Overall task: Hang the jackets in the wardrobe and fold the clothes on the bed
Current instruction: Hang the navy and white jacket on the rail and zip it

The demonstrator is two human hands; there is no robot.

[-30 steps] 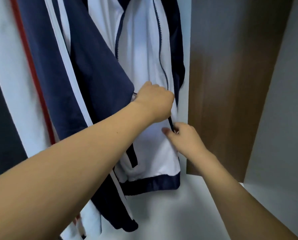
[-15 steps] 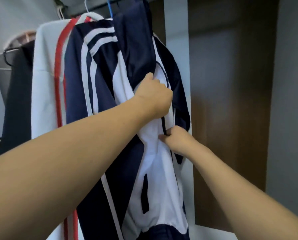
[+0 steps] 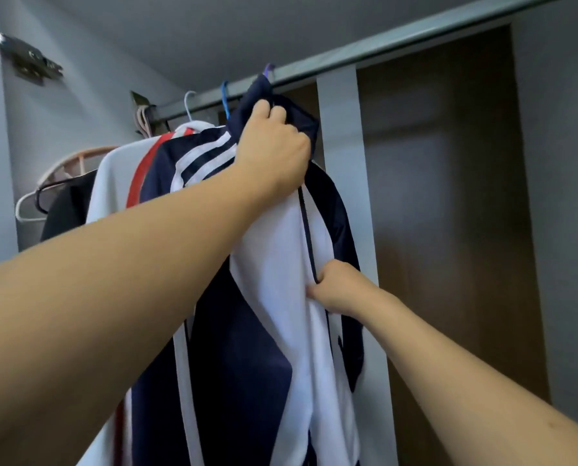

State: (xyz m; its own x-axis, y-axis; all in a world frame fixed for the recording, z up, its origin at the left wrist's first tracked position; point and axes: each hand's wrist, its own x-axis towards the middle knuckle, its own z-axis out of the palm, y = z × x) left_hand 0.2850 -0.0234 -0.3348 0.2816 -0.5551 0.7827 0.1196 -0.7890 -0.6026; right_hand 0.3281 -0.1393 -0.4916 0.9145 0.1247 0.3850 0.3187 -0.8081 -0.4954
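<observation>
Left hand [image 3: 274, 146] grips the collar of a navy-and-white track jacket [image 3: 274, 297] hanging from the wardrobe rail [image 3: 398, 45], while the right hand [image 3: 338, 290] pinches its zipper [image 3: 306, 230] lower down. Two more jackets hang alongside to the left, so the hanging appears well along; the folding looks undone. Bed and clothes lie out of frame, and the purple hanger [image 3: 268, 69] is mostly hidden.

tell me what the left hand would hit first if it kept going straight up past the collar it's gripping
Most likely the wardrobe rail. The left hand grips the navy collar just below it, beside the purple hanger hook. Depth is unclear, so it could pass in front of the rail.
</observation>
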